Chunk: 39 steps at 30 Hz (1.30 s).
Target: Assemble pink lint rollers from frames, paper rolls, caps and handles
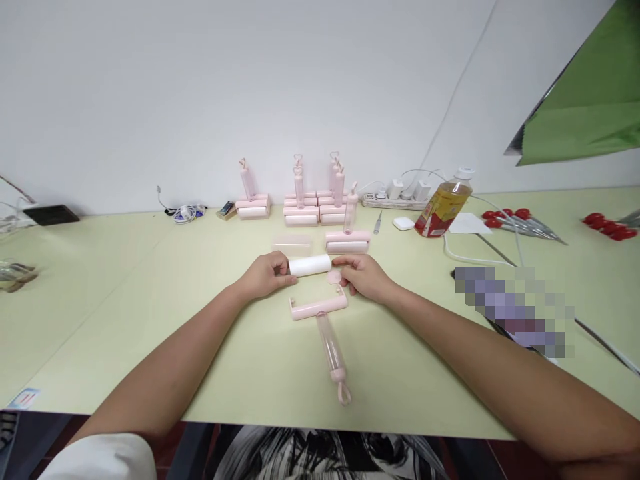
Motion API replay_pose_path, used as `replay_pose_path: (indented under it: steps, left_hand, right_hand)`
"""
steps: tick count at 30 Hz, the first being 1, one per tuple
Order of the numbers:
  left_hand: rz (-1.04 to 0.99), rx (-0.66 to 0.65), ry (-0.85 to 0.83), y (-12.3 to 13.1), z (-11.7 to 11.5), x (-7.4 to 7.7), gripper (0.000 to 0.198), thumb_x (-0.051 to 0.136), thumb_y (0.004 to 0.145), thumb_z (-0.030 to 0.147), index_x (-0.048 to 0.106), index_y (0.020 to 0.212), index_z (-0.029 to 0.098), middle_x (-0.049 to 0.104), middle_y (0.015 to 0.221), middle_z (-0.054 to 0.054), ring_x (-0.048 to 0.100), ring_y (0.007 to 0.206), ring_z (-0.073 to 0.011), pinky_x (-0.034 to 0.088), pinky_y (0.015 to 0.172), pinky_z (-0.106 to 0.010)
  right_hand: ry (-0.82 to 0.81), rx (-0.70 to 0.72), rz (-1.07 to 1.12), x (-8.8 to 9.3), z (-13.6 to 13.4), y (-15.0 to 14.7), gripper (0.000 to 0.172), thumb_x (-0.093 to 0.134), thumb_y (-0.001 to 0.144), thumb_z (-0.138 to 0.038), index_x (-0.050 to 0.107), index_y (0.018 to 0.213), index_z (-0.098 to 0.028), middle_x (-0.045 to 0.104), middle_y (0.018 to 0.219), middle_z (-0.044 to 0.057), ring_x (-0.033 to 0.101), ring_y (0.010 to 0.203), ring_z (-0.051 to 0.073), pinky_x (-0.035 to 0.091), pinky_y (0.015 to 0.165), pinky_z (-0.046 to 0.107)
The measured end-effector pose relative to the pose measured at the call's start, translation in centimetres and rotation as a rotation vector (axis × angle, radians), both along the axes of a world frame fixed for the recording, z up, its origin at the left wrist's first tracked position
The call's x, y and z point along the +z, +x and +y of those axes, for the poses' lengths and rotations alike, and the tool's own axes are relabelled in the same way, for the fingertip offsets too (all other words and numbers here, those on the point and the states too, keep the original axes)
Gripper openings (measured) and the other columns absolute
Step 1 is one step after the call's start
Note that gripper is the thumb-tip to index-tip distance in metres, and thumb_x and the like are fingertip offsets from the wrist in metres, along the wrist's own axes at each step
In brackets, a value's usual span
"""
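My left hand point(269, 275) is closed around the left end of a white lint roller refill point(310, 266). At the refill's other end, my right hand point(367, 275) stretches its index finger to the rim, while its thumb and lower fingers pinch the edge of a round pink end cap point(334, 277). Just below lies a pink lint roller frame point(319, 307), without a roll, its clear handle point(331, 343) pointing toward me and ending in a heart-shaped loop. Behind the refill lies a translucent pink cover point(292, 245). A lint roller with its roll fitted point(348, 241) stands beside it.
Several assembled pink lint rollers point(301, 215) stand along the wall. To the right are a power strip point(395, 199), a drink bottle point(443, 203), a small screwdriver point(378, 222) and red-handled tools point(523, 223). Cables point(186, 213) and a dark phone-like device point(51, 214) lie left.
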<state>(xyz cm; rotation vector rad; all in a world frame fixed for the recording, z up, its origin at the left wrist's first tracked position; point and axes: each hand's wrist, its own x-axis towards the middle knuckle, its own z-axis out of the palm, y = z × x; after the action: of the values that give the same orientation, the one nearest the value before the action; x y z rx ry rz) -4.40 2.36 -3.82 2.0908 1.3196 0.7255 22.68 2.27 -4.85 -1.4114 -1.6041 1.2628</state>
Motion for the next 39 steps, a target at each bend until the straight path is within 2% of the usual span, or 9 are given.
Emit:
replay_pose_path:
  steps: [6,9,12,15,18,22,29,34,39]
  left_hand:
    - [-0.144,0.099,0.011,0.9,0.0,-1.0,0.024,0.068,0.072,0.036,0.052,0.080,0.020,0.057,0.077,0.004,0.051,0.071,-0.0131,0.041,0.067,-0.025]
    - [-0.281,0.170,0.033,1.5,0.0,-1.0,0.022,0.066,0.073,0.036,0.053,0.080,0.020,0.062,0.083,0.001,0.056,0.077,-0.0156,0.045,0.072,-0.029]
    - [-0.470,0.237,0.096,1.4,0.4,0.1,0.023,0.066,0.073,0.036,0.051,0.080,0.020,0.065,0.089,-0.003,0.061,0.083,-0.0178,0.048,0.075,-0.032]
    - [-0.551,0.281,0.290,-0.1,1.1,2.4,0.021,0.066,0.074,0.031,0.050,0.083,0.020,0.062,0.087,-0.003,0.061,0.089,-0.0185,0.049,0.081,-0.033]
    - [-0.376,0.442,0.541,-2.4,2.1,4.6,0.016,0.061,0.076,0.026,0.050,0.087,0.021,0.060,0.087,-0.002,0.059,0.085,-0.0172,0.048,0.084,-0.033]
    - [0.016,0.589,0.589,-4.5,3.8,5.2,0.014,0.056,0.077,0.020,0.051,0.089,0.021,0.062,0.089,-0.004,0.058,0.085,-0.0212,0.046,0.080,-0.036]
    - [0.392,0.382,0.652,-3.4,5.1,3.3,0.018,0.052,0.080,0.021,0.057,0.097,0.019,0.063,0.094,-0.010,0.055,0.097,-0.0296,0.038,0.092,-0.047]
    - [0.373,0.400,0.708,-0.8,1.0,3.2,0.024,0.050,0.084,0.025,0.059,0.105,0.016,0.056,0.114,-0.016,0.050,0.111,-0.0326,0.038,0.094,-0.046]
    - [0.414,0.076,0.179,2.6,-3.2,2.2,0.030,0.036,0.094,0.035,0.059,0.107,0.022,0.062,0.096,-0.008,0.060,0.082,-0.0236,0.043,0.070,-0.033]
  right_hand:
    - [0.006,0.121,0.082,1.1,-0.5,-0.1,0.042,0.054,0.072,-0.008,0.070,0.110,-0.017,0.070,0.079,0.001,0.056,0.051,0.008,0.044,0.041,0.017]
    - [0.001,0.162,0.076,1.3,-0.6,0.0,0.042,0.055,0.074,-0.009,0.069,0.113,-0.017,0.068,0.071,-0.001,0.053,0.049,0.008,0.044,0.042,0.017]
    - [-0.011,0.119,0.056,1.1,-0.5,0.1,0.040,0.058,0.074,-0.008,0.068,0.112,-0.016,0.067,0.066,-0.002,0.049,0.042,0.006,0.044,0.043,0.017]
    - [-0.015,0.064,0.077,0.8,-0.5,-0.1,0.033,0.059,0.073,-0.009,0.068,0.104,-0.015,0.072,0.081,0.004,0.057,0.050,0.009,0.043,0.040,0.018]
    - [-0.013,0.068,0.113,0.9,-0.6,-0.2,0.028,0.060,0.073,-0.011,0.067,0.100,-0.016,0.071,0.107,0.009,0.068,0.074,0.016,0.044,0.040,0.017]
    - [-0.029,0.154,0.194,1.1,-0.7,-0.1,0.031,0.060,0.073,-0.010,0.065,0.102,-0.018,0.066,0.120,0.011,0.066,0.105,0.025,0.045,0.041,0.016]
    - [-0.067,0.310,0.276,0.9,-0.6,0.6,0.053,0.053,0.065,-0.003,0.060,0.114,-0.022,0.060,0.131,0.011,0.052,0.127,0.029,0.043,0.046,0.015]
    - [-0.079,0.278,0.292,0.9,-0.4,0.5,0.049,0.048,0.059,-0.002,0.062,0.103,-0.019,0.064,0.124,0.012,0.056,0.123,0.030,0.041,0.043,0.015]
    - [-0.072,0.198,0.284,0.6,-0.3,0.1,0.043,0.052,0.061,-0.004,0.061,0.100,-0.018,0.067,0.115,0.013,0.065,0.109,0.029,0.043,0.041,0.016]
